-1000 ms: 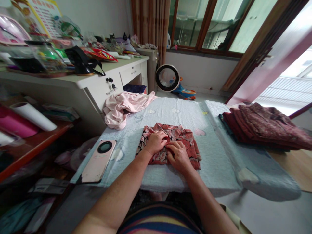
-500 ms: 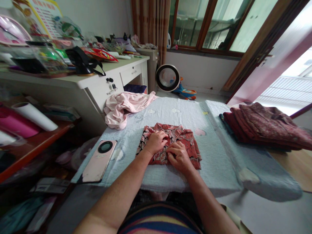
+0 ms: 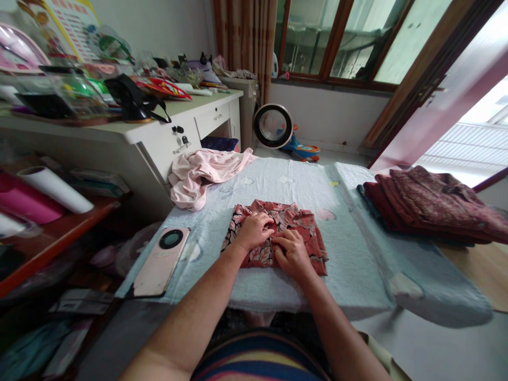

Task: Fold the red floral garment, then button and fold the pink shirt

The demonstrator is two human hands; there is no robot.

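Phone (image 3: pixel 161 262) left of folded garment (image 3: pixel 305 233) (stack (image 3: pixel 428 206) far right).

Nothing here reads clearly: the poster (image 3: pixel 65 24) far up and left of the hands carries rows of red print, too small to make out.

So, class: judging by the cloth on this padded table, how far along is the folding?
Done: a folded stack of dark red garments lies at the table's right side. In hand: the left hand and right hand press on a red floral garment, already folded into a small rectangle. Left: a crumpled pink garment sits unfolded at the far left corner, behind a phone.
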